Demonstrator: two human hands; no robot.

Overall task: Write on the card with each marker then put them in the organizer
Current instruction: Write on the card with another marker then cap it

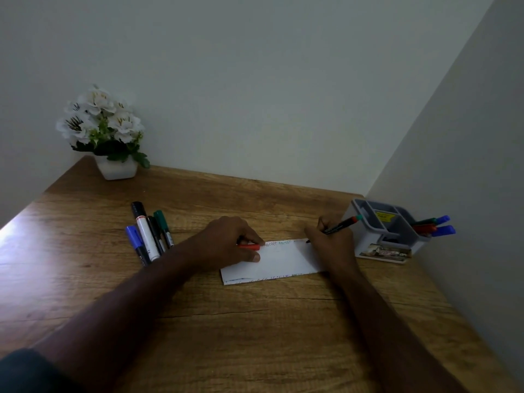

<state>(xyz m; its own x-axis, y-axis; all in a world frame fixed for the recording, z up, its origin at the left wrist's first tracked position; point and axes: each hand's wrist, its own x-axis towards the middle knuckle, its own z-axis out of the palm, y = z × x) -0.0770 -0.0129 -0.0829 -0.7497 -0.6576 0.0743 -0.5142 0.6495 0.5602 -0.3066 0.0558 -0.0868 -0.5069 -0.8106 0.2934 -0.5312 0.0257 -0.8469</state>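
Note:
A white card (280, 262) lies on the wooden desk (255, 321), with small letters along its top and bottom edges. My left hand (229, 242) presses on the card's left end and is shut on a red marker cap (249, 246). My right hand (329, 236) grips a dark marker (340, 225) with red and green bands, its tip touching the card's upper right. Several markers (149, 234) lie in a group left of the card: blue, white, black and green. The grey organizer (368, 236) stands at the right and holds several blue, red and green markers (433, 226).
A white pot of white flowers (105, 131) stands at the desk's far left corner. Walls close the desk at the back and along the right, right behind the organizer. A small printed card (385, 253) sits in the organizer's front slot.

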